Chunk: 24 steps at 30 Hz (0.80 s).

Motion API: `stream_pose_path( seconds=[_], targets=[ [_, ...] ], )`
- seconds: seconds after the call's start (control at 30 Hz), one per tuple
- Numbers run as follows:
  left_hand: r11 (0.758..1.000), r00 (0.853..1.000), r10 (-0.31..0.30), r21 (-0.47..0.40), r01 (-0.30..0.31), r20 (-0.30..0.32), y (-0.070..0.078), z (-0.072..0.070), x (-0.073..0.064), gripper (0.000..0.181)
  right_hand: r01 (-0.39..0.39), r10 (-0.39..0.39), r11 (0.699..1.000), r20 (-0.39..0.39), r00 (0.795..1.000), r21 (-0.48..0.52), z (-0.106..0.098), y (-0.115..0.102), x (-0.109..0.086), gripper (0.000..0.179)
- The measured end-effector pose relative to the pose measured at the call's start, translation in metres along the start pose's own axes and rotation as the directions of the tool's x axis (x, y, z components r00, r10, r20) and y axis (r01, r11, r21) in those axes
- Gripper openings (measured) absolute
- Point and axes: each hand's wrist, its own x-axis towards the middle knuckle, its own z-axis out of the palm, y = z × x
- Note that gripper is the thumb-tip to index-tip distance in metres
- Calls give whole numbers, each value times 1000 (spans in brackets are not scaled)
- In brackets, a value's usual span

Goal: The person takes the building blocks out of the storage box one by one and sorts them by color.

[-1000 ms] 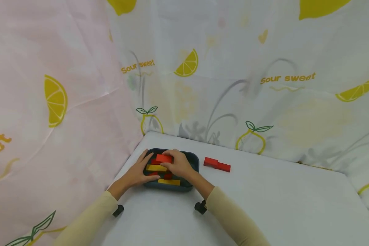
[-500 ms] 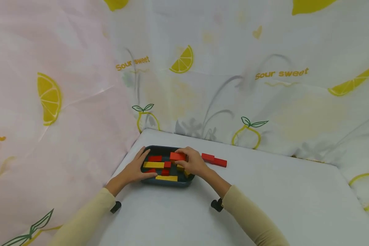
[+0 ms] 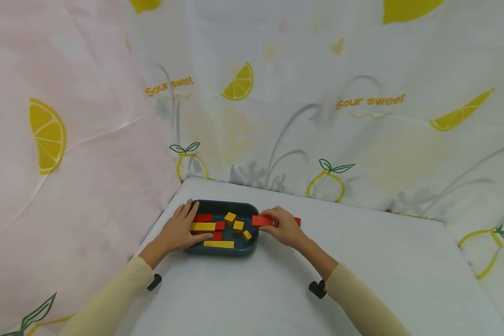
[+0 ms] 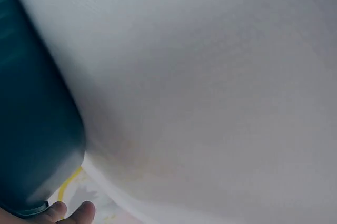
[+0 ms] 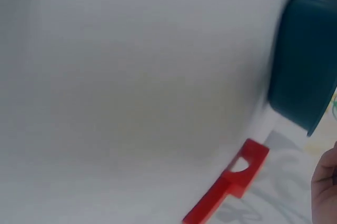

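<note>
A dark blue tray (image 3: pixel 220 252) holds yellow cubes (image 3: pixel 238 227), yellow bars (image 3: pixel 219 244) and red blocks (image 3: pixel 202 218). Over its left end lies my left hand (image 3: pixel 178 233), fingers spread at the back rim and thumb reaching across the near side. Fingertips of that hand (image 4: pixel 79 213) peek out at the bottom of the left wrist view beside the tray wall (image 4: pixel 37 113). My right hand (image 3: pixel 286 227) pinches a red block (image 3: pixel 262 220) at the tray's right rim. In the right wrist view only part of the right hand (image 5: pixel 324 187) shows; its block is out of view.
To the right of the tray (image 5: pixel 303 56), a red block with a rounded cut-out (image 5: pixel 257 155) lies on the white table against a long red block (image 5: pixel 208 203). A lemon-print cloth (image 3: pixel 277 116) hangs behind and at the left.
My right hand has carried the red block rightward from over the tray's middle to its right rim, uncovering the yellow cubes. My left hand stays at the tray's left end.
</note>
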Motion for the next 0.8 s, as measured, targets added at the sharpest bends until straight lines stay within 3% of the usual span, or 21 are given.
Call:
stream_pose_path(
  seconds=[0.17, 0.43, 0.67, 0.8],
  targets=[
    [1000, 1000, -14, -15, 14, 25, 1, 0, 2, 117, -41, 42, 999, -67, 997, 19, -10, 15, -13, 37],
    [998, 998, -46, -44, 47, 31, 2, -2, -1, 113, -97, 96, 995, -67, 993, 0, -17, 35, -25, 37],
    [995, 998, -66, -75, 67, 9, 0, 1, 0, 113, -212, 216, 975, -63, 974, 69, -32, 56, -32, 36],
    [993, 997, -72, -92, 74, 20, 0, 1, 0, 114, -241, 244, 970, -67, 968, 42, -42, 67, -36, 36]
  ],
)
